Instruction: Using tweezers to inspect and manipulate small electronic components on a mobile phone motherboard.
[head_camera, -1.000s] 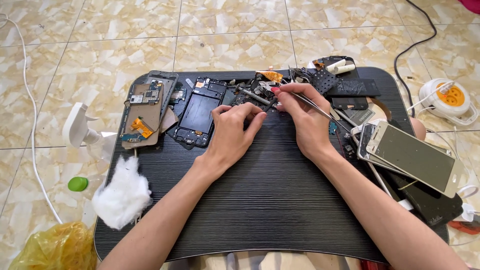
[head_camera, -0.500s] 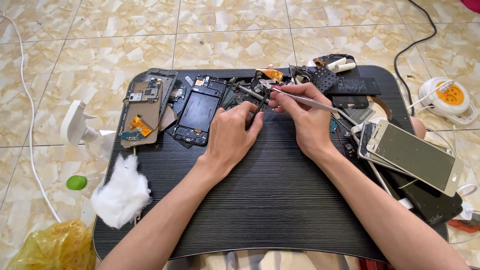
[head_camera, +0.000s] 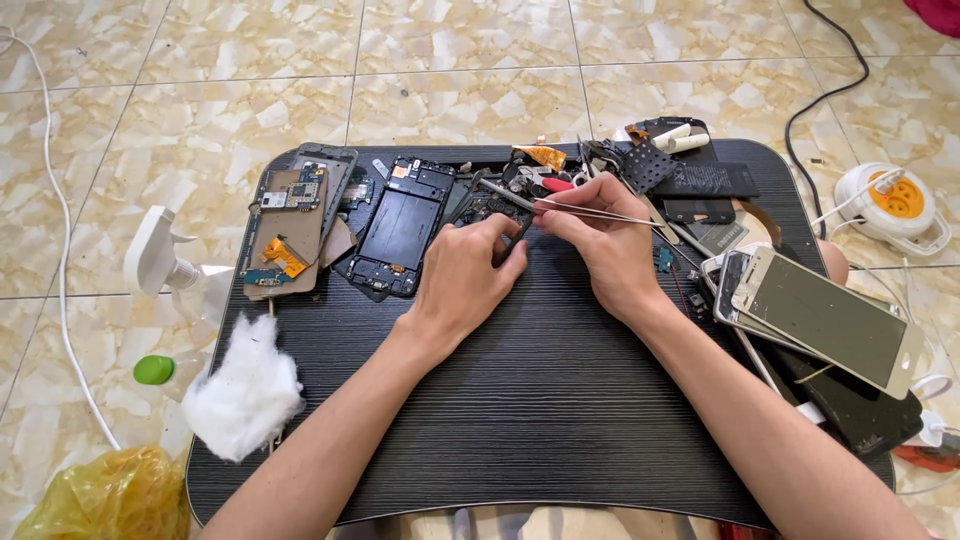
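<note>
Two hands on a black lap desk (head_camera: 520, 400) over beige marble tiles (head_camera: 450, 60), left hand (head_camera: 465, 275) fingers gripping a phone part (head_camera: 490, 212), right hand (head_camera: 600, 245) pinching tweezers (head_camera: 560, 203).

The right hand (head_camera: 600, 245) has swung the tweezers (head_camera: 560, 205) flatter, tips now pointing left.

Thin shiny metal tweezers (head_camera: 590, 208), a matt ridged black tray (head_camera: 540, 400), fluffy white cotton (head_camera: 243, 393).
</note>
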